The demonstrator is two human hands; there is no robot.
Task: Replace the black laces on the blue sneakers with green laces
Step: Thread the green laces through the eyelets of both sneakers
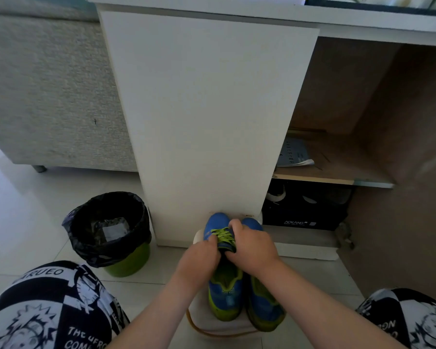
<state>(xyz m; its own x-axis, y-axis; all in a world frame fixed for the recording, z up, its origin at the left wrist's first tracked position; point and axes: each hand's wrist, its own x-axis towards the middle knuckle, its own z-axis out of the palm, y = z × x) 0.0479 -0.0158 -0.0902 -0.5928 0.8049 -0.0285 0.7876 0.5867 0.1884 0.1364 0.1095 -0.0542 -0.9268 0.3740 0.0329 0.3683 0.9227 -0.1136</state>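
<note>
- Blue sneakers [224, 295]: two, side by side on a white stool [212, 321] before a cabinet [207, 109].
- Green lace [224, 237]: one, threaded through the left-hand sneaker.
- Left hand [202, 255] and right hand [253, 248]: both curled, pinching that lace.

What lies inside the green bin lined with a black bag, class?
A pale, squarish wrapper lies at the bottom of the bin, on the black bag. Anything beneath the wrapper is covered and cannot be seen.
</note>
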